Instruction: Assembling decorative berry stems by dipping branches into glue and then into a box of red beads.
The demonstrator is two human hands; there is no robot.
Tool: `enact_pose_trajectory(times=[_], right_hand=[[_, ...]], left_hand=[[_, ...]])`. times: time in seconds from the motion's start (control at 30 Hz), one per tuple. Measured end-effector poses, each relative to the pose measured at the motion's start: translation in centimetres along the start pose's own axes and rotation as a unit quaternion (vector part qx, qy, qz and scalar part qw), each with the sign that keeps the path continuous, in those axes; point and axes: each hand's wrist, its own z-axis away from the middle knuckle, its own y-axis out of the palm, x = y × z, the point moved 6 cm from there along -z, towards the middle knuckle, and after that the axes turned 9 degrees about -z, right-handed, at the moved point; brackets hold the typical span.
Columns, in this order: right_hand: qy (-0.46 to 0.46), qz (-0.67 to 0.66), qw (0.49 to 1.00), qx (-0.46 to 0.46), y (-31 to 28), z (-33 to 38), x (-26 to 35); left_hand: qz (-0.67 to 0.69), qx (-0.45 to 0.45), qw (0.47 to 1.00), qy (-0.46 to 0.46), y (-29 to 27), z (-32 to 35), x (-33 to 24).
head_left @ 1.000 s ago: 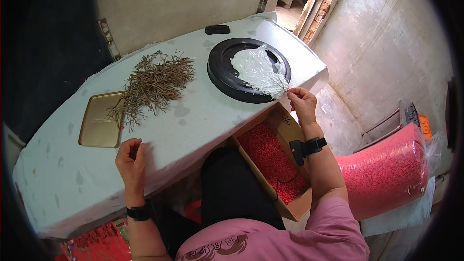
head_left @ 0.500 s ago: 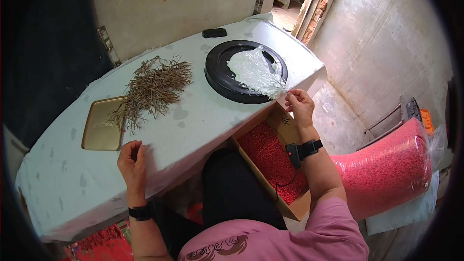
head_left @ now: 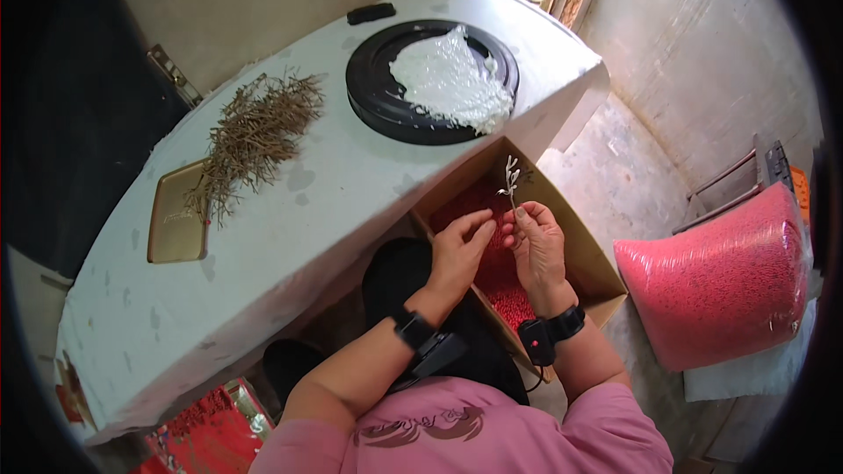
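My right hand (head_left: 538,250) pinches a small branched twig (head_left: 510,183) upright between thumb and fingers. White paste coats its upper tips. Just left of it, my left hand (head_left: 460,254) has its fingers drawn together, with nothing visible in them. Both hands are above an open cardboard box (head_left: 580,241) partly filled with small red beads (head_left: 509,303). On the table, a round black lid-like tray (head_left: 369,92) carries a spread of thick white paste (head_left: 452,79). A pile of dry brown twigs (head_left: 255,132) lies to the left, partly over a gold rectangular tray (head_left: 176,215).
The cloth-covered table (head_left: 290,272) runs from left to back right. A small black object (head_left: 371,13) lies near its far edge. A clear bag of red beads (head_left: 716,281) stands to the right of the box. Red packaging (head_left: 206,434) is at lower left.
My right hand has drawn the twig back from the paste to above the box, its tips now white. My left hand has moved right, from the table's edge to beside it.
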Motion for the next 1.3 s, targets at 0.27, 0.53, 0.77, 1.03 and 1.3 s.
enact_pose_trajectory(times=[0.27, 0.53, 0.77, 1.03, 1.3], right_hand=[[0.079, 0.042, 0.996, 0.026, -3.6, -0.3, -2.6], [0.155, 0.484, 0.861, 0.014, -17.3, -8.8, -4.8], [0.027, 0.729, 0.684, -0.031, -24.7, -10.4, -14.2], [0.355, 0.798, 0.463, 0.154, -27.7, -5.9, -21.5], [0.443, 0.724, 0.528, 0.032, -34.3, -1.0, -17.3]], left_hand=[[0.156, 0.017, 0.977, -0.142, 2.7, -2.1, 7.0], [-0.384, -0.066, 0.914, 0.116, -2.1, -3.7, 5.4], [-0.501, -0.041, 0.848, 0.168, -0.9, -4.1, 5.1], [-0.536, -0.021, 0.824, 0.182, -0.2, -4.7, 5.6], [-0.54, -0.027, 0.823, 0.174, -0.1, -4.9, 5.6]])
